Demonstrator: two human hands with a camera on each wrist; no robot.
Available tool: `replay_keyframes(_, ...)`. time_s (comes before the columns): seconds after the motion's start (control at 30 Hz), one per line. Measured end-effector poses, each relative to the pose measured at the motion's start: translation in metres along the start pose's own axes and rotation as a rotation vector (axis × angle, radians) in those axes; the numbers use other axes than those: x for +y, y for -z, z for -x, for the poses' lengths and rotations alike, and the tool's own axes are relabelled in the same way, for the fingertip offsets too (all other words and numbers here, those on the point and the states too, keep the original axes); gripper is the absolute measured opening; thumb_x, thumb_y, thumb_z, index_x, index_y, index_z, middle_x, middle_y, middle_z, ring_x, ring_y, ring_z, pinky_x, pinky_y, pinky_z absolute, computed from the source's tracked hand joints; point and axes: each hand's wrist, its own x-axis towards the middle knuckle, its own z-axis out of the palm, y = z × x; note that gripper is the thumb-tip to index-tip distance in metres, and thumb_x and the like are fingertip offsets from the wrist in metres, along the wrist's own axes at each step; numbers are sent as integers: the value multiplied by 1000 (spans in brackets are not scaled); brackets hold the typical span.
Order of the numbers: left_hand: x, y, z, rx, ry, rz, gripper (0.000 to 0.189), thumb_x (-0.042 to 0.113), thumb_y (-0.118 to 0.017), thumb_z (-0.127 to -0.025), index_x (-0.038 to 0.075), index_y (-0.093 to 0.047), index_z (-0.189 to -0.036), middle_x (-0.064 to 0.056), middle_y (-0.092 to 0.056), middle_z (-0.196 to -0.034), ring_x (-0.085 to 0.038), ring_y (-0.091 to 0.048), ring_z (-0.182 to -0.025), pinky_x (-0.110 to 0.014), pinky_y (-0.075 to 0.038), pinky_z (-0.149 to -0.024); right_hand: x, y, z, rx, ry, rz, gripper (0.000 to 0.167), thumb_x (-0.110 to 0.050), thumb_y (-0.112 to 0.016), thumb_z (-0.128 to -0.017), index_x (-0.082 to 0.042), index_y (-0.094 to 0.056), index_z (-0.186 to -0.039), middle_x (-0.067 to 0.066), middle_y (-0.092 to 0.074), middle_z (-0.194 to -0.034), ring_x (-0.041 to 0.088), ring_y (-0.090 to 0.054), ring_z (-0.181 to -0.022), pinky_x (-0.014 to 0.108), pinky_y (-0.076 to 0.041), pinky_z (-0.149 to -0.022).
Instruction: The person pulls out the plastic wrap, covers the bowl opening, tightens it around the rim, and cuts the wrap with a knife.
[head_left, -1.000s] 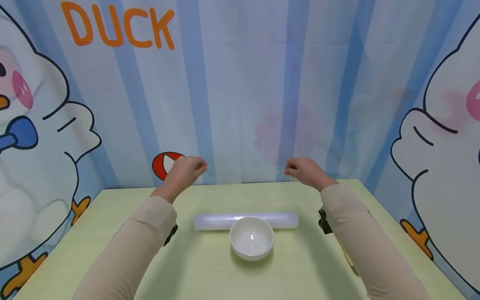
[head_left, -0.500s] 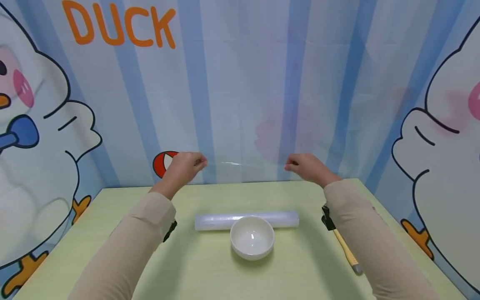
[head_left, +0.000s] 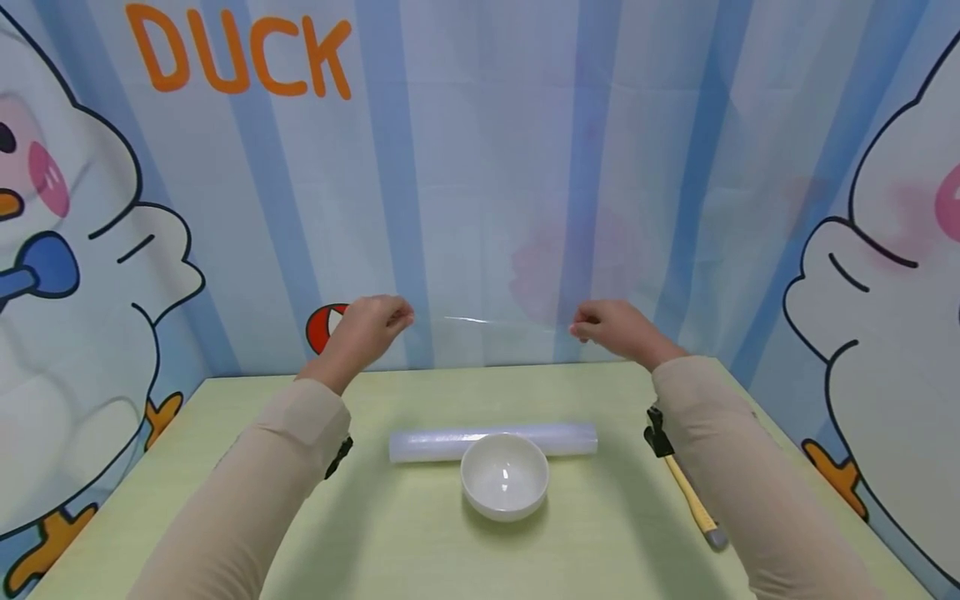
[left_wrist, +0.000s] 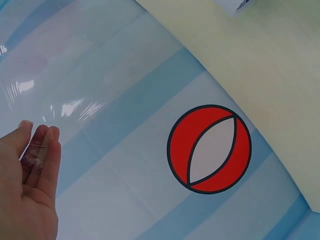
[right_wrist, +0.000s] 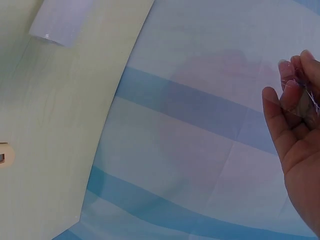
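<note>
A clear sheet of cling film (head_left: 467,319) stretches between my two hands above the far part of the table, showing mainly as a thin glint. My left hand (head_left: 362,335) pinches its left side; in the left wrist view film wrinkles between the fingers (left_wrist: 49,165) and thumb. At the other side my right hand (head_left: 619,332) pinches it, with crumpled film against the fingers (right_wrist: 275,112) in the right wrist view. Below and nearer stands a white bowl (head_left: 504,482). Right behind the bowl lies a cling film roll (head_left: 426,446), partly hidden by it.
On the right of the pale green table (head_left: 420,533) lies a yellow-handled tool (head_left: 693,504) with a grey end, partly hidden by my right arm. A blue striped duck-print curtain (head_left: 480,167) closes off the back and both sides.
Both hands have risen slightly, still holding the film between them. A glint on the film has become visible. The right forearm has shifted right, uncovering the yellow handle. Bowl and roll stay put.
</note>
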Motion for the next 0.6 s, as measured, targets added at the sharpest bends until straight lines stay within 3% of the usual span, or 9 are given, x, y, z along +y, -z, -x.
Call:
replay_keyframes(0.37, 3, 3, 2, 18, -4, 7, 21, 20, -54, -93, 7, -65, -105, -9, -66, -101, -22, -59, -90, -36, -51, -80, -2, 3, 5, -1, -1, -70, 16, -20, -52, -94, -7, -58, -89, 8, -59, -80, 22, -60, -75, 34, -52, -69)
replay_keyframes(0.6, 6, 7, 16, 38, -44, 10, 19, 21, -57, -91, 8, -68, -101, -8, -67, -98, -21, -61, -88, -36, -51, -78, -1, 3, 16, -21, 26, -107, 16, -23, -53, -94, -8, -58, -87, 6, -58, -78, 18, -59, -74, 33, -53, -70)
